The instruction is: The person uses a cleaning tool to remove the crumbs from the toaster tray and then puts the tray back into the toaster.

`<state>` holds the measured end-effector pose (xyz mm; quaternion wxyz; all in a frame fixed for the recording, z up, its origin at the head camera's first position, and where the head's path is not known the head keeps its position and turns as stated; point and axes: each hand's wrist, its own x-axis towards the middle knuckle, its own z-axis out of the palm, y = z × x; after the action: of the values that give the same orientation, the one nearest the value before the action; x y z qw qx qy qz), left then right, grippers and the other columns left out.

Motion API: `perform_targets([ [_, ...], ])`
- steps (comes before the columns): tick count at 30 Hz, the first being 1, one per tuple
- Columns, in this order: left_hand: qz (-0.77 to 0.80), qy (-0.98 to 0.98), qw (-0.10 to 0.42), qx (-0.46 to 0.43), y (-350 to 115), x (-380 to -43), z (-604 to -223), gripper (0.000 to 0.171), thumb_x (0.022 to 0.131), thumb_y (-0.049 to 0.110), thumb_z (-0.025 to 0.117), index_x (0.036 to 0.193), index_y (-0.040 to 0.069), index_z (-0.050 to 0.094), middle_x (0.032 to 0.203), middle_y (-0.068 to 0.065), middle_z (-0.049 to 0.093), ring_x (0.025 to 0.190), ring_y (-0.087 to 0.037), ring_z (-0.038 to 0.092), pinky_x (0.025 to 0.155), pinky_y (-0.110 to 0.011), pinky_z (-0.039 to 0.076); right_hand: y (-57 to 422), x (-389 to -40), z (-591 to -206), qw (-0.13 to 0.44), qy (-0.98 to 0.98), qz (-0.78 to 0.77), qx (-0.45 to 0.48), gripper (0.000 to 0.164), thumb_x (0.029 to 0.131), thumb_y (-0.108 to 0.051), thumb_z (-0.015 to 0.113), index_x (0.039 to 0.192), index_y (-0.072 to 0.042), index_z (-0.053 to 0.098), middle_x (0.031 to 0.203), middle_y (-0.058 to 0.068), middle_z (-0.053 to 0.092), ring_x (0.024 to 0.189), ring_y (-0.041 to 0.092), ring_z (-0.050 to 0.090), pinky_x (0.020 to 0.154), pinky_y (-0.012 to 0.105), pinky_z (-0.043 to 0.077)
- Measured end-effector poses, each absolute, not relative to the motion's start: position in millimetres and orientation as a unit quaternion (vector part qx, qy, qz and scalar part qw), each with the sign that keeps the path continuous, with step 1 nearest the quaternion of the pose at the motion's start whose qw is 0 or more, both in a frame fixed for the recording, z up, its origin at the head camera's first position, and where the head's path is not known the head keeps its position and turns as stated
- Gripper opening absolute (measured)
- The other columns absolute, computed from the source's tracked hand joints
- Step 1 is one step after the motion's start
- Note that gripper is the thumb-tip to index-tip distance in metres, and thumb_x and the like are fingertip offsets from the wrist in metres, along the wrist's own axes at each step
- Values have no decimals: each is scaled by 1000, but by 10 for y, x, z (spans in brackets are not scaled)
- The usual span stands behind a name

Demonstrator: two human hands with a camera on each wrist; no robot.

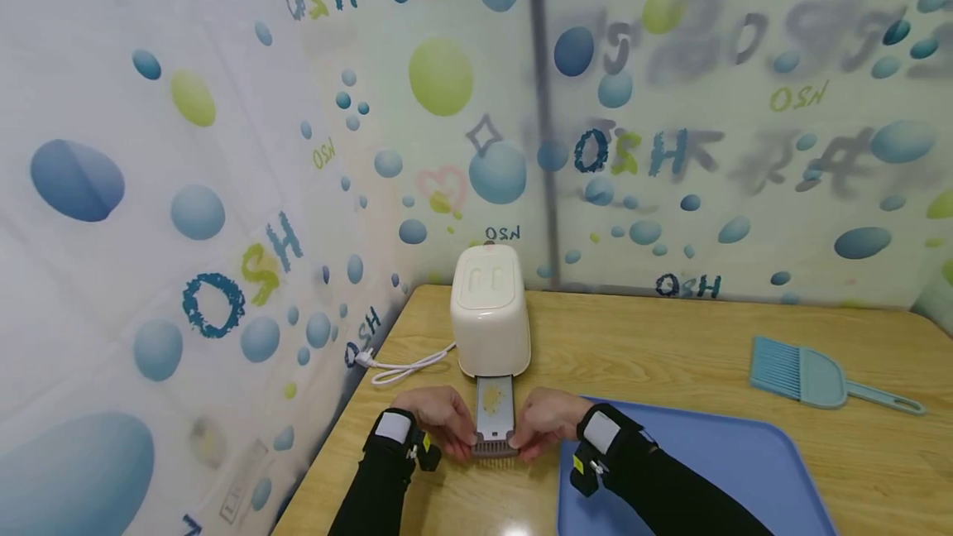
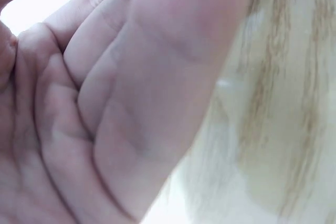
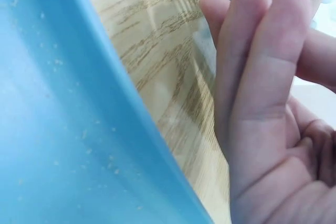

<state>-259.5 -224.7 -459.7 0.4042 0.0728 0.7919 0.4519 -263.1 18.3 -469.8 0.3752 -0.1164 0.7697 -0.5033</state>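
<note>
Crumb tray (image 1: 495, 422), probably light and stiff; left hand (image 1: 441, 414) and right hand (image 1: 548, 417) pinch its front corners, a sound hold, toaster (image 1: 491, 329) just beyond.

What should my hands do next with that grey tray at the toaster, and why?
I'd probably ease the grey tray straight out, kept level: its far end meets the toaster, your left hand and right hand hold its front edge, and yellowish bits, perhaps crumbs, lie on top.
</note>
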Motion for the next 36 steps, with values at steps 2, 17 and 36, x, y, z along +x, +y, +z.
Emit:
perform_targets([
  [2, 452, 791, 406, 76, -2236, -2589, -4603, 10, 92, 4, 71, 96, -3, 76, 77, -11, 73, 66, -14, 70, 57, -22, 56, 195, -2622, -4691, 375, 770, -503, -117, 6, 86, 8, 73, 81, 5, 70, 75, 16, 70, 56, 14, 67, 54, 21, 56],
  [17, 446, 783, 426, 76, -2157, -2543, -4594, 11, 93, 5, 71, 98, -2, 76, 78, -11, 74, 66, -14, 70, 58, -24, 57, 281, -2587, -4655, 393, 773, -483, -122, 5, 88, 4, 75, 87, 4, 70, 81, 18, 71, 60, 15, 68, 57, 22, 57],
  [36, 453, 774, 434, 87, -2076, -2438, -4649, 10, 92, 2, 70, 94, -6, 75, 74, -10, 72, 63, -13, 70, 54, -22, 56, 356, -2458, -4627, 394, 769, -486, -131, 5, 87, 5, 74, 84, 5, 70, 82, 18, 70, 62, 17, 69, 61, 25, 59],
])
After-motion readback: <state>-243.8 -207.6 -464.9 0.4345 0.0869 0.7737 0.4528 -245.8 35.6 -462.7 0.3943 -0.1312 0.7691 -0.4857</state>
